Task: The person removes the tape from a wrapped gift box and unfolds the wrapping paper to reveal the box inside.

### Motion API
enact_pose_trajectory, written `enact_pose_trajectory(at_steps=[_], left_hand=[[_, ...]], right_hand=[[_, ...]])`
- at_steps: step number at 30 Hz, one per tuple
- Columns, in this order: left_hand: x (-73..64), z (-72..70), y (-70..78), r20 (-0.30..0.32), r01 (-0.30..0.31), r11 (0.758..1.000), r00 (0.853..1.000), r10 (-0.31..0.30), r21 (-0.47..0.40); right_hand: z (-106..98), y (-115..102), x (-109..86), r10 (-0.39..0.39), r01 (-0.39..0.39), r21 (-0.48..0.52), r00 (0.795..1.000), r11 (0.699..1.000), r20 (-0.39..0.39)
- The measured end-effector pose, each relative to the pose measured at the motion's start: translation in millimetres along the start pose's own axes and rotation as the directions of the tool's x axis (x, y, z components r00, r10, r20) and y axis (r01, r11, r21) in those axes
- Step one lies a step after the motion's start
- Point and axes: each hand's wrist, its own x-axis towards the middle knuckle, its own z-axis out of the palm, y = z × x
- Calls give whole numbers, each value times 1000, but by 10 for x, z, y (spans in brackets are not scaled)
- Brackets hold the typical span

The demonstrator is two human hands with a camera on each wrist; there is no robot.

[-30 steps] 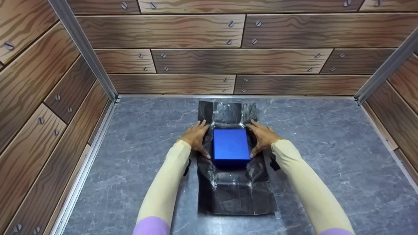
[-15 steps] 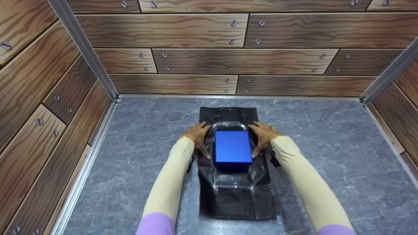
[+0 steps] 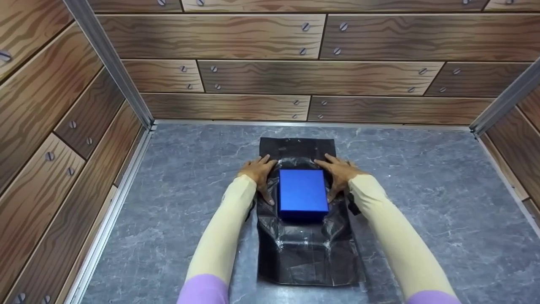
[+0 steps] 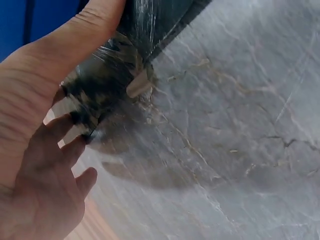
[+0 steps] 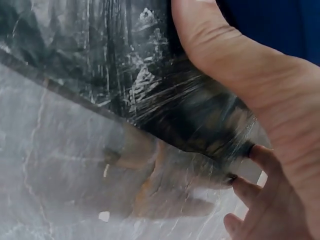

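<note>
A blue box sits on a long, creased sheet of glossy black plastic. My left hand lies along the box's left side, its thumb and fingers spread over the sheet's edge. Mirroring it on the other side, my right hand has its thumb beside the box and its fingers reaching toward the far end. Up close in the left wrist view, fingertips meet the plastic's rim. The right wrist view likewise has fingertips at the plastic, with the thumb close to the box.
Grey marbled surface surrounds the sheet. Wood-patterned panels rise at the back and at both sides, with metal rails along their corners.
The sheet's far flap went from a creased, shiny face to a smooth, dark one, its far edge now nearer. My left hand has shifted slightly right; the right hand's fingers have drawn slightly inward.
</note>
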Motion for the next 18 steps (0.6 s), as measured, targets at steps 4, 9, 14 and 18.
enact_pose_trajectory(at_steps=[4, 9, 14, 18], left_hand=[[29, 22, -2, 4, 11, 1000, 1000, -11, 10], [1, 35, 10, 2, -12, 1000, 1000, 12, 1], [-104, 47, 49, -29, -78, 995, 997, 76, -55], [-263, 57, 76, -36, -131, 988, 991, 128, -87]], right_hand=[[12, 18, 1, 3, -3, -1, 1000, 1000, 2], [29, 34, -35, -26, 26, -17, 999, 1000, -31], [78, 44, -147, -82, 80, -23, 992, 997, -94], [121, 29, -267, -139, 139, -10, 978, 990, -153]])
